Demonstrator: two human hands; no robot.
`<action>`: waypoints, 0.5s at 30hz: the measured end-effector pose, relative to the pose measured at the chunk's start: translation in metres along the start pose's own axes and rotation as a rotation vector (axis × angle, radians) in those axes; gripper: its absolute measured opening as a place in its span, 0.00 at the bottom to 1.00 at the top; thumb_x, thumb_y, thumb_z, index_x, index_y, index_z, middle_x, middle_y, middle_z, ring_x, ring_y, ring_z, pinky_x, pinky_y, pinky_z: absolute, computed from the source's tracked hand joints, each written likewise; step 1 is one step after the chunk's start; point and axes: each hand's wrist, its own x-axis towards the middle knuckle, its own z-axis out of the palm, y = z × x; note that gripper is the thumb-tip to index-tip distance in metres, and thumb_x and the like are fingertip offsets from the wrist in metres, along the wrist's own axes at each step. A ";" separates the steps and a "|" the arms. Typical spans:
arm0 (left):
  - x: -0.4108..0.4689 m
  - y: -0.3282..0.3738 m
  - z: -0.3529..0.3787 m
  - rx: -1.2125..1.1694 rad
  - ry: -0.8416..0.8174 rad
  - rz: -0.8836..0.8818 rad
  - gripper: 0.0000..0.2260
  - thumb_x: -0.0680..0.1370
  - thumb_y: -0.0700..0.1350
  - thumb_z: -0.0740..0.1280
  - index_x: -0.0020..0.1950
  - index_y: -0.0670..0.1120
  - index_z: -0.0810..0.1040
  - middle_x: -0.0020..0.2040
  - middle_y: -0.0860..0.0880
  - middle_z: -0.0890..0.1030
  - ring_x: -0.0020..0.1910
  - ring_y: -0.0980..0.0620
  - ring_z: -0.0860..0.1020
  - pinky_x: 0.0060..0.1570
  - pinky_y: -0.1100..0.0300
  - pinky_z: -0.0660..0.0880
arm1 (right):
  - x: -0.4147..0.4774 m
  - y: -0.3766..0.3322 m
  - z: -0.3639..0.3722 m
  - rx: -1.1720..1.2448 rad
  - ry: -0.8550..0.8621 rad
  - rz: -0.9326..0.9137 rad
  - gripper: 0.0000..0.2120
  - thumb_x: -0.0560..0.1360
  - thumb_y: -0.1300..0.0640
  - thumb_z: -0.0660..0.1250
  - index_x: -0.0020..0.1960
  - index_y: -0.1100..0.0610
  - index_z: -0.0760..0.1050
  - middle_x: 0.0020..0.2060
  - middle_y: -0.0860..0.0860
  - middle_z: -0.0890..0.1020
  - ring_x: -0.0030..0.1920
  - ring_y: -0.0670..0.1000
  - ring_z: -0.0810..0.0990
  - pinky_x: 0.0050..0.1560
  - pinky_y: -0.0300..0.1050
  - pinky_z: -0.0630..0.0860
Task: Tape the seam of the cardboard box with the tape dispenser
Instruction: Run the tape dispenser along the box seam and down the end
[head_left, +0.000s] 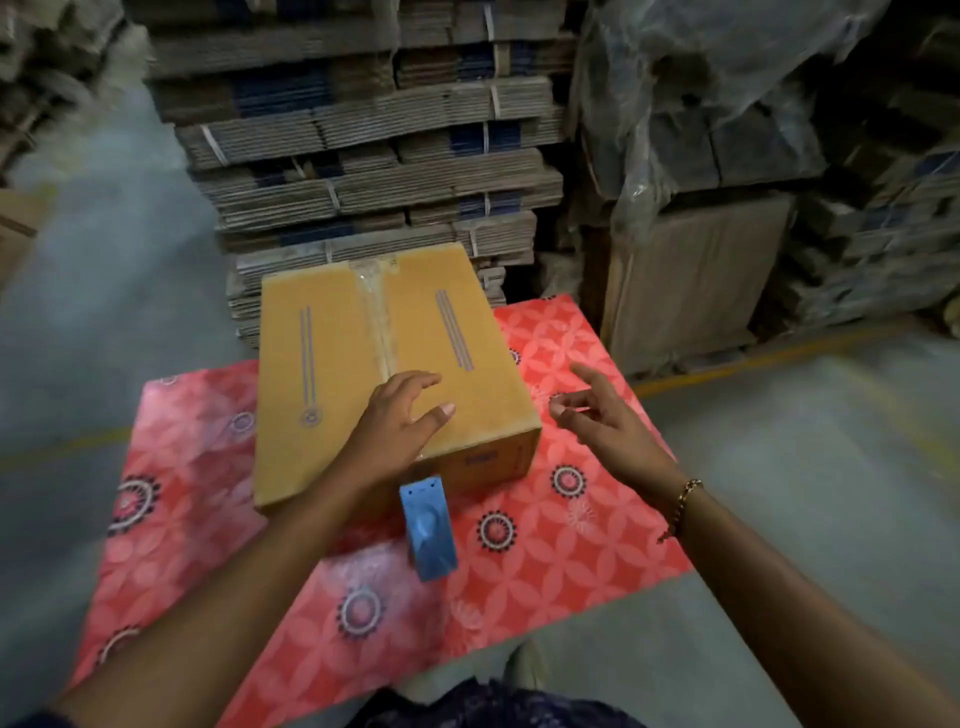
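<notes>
A closed brown cardboard box sits on a table with a red patterned cloth. Clear tape runs along its centre seam from the far edge toward me. My left hand hovers over the box's near right corner, fingers spread, holding nothing; whether it touches the top is unclear. My right hand floats to the right of the box above the cloth, fingers loosely curled and empty. A blue tape dispenser lies on the cloth against the box's near side, below my left wrist.
Tall stacks of flattened, strapped cardboard stand just behind the table. Plastic-wrapped bundles and boxes rise at the right. Grey concrete floor surrounds the table, with a yellow line at the right. My foot shows under the near table edge.
</notes>
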 end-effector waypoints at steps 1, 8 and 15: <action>0.000 -0.009 -0.003 0.025 -0.007 0.012 0.24 0.78 0.58 0.65 0.70 0.48 0.76 0.71 0.48 0.74 0.73 0.47 0.69 0.72 0.54 0.64 | -0.004 0.000 0.012 0.006 -0.020 0.010 0.30 0.79 0.50 0.68 0.77 0.48 0.60 0.54 0.47 0.80 0.52 0.50 0.81 0.51 0.50 0.76; -0.014 -0.060 -0.025 0.365 -0.217 0.143 0.31 0.74 0.59 0.56 0.77 0.52 0.69 0.80 0.53 0.64 0.80 0.53 0.61 0.76 0.48 0.59 | -0.043 0.025 0.103 -0.099 -0.068 0.139 0.32 0.76 0.50 0.70 0.76 0.50 0.61 0.49 0.48 0.81 0.47 0.49 0.83 0.51 0.52 0.81; -0.001 -0.099 -0.019 0.914 -0.423 0.463 0.47 0.72 0.56 0.67 0.83 0.51 0.43 0.84 0.50 0.40 0.83 0.49 0.42 0.79 0.43 0.46 | -0.057 0.054 0.188 -0.237 -0.040 0.258 0.50 0.70 0.38 0.71 0.81 0.55 0.50 0.74 0.55 0.69 0.70 0.56 0.72 0.67 0.55 0.71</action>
